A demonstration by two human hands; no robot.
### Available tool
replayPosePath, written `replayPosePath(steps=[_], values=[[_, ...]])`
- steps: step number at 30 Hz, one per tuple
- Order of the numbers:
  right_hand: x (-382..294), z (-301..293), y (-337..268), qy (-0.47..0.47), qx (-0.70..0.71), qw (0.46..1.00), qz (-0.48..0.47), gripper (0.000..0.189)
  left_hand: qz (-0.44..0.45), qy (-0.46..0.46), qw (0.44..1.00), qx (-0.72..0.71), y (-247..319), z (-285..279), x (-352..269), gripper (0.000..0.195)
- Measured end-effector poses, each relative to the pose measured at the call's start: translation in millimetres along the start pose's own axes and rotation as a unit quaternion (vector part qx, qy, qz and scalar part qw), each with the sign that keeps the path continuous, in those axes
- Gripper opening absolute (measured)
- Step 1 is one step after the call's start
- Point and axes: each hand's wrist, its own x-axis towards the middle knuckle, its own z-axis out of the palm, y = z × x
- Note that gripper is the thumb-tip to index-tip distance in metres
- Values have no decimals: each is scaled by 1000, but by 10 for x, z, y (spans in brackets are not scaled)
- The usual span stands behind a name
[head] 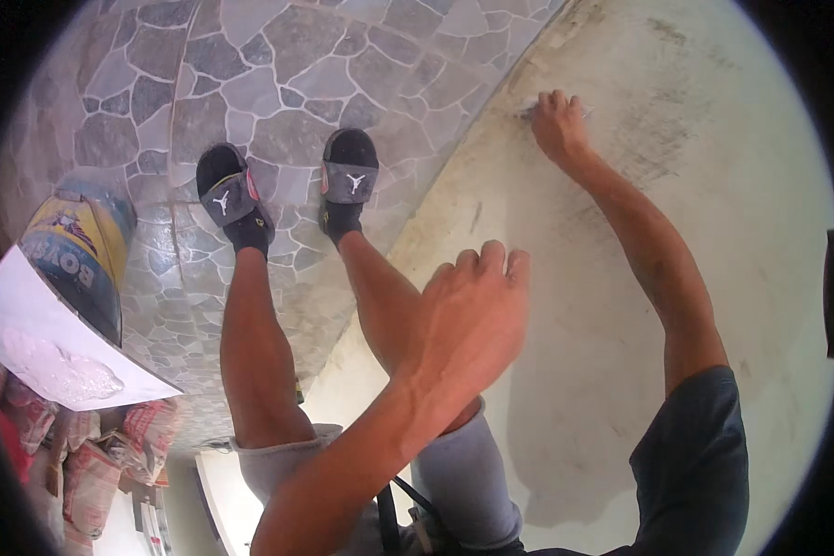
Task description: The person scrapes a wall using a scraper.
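Observation:
Near the top of the plastered wall point(584, 313), my right hand point(561, 128) is closed around a thin, flat piece whose edges show on both sides of the fingers; its exact kind cannot be told. That piece lies against the wall, by dark smudges. My left hand point(476, 306) hangs in front of my knee with its fingers curled down; the palm side is hidden, so whether it holds anything cannot be told. At the left, a white board point(62, 347) carries a patch of wet, whitish paste point(62, 368). The board rests on a printed bucket point(83, 243).
Stone-patterned floor tiles point(306, 42) meet the wall along a slanting edge. My feet, in black socks and slides point(351, 167), stand near that edge. Several printed sacks point(90, 479) are piled at the lower left. A dark object point(832, 295) is at the far right.

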Motion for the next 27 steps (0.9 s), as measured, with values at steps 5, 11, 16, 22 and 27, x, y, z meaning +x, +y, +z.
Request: replayPosePath(steps=[5, 11, 16, 22, 27], values=[[-424, 349, -981, -23, -15, 998, -57, 23, -5, -137, 990, 24, 135, -53, 175, 10], [264, 426, -397, 57, -47, 997, -20, 22, 15, -115, 991, 71, 345, -427, -41, 10], [1006, 170, 964, 78, 105, 977, 166, 14, 8, -201, 977, 76, 318, -521, -106, 21], [1131, 317, 1868, 86, 222, 889, 392, 35, 12, -209, 969, 132, 341, -543, -89, 23], [934, 368, 1297, 22, 293, 911, 289, 17, 18, -187, 975, 116, 429, -546, -60, 23]])
